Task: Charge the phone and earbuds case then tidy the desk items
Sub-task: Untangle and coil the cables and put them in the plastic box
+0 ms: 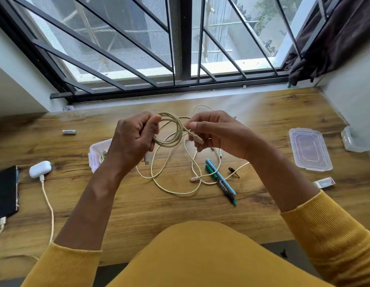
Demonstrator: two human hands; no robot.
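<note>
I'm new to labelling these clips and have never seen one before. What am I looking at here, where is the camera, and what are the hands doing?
There is no machine: a person wears one camera on the head, looking down at their own hands over a wooden desk by a window. The left hand holds a coiled cream cable; the right hand pinches that cable near its plug. More loose cables lie below. On the desk: two pens, a clear lid, a battery, and a clear box. At left, a white earbuds case and a dark phone each have a cable plugged in.

Wooden desk bears phone, pens, lid.
</note>
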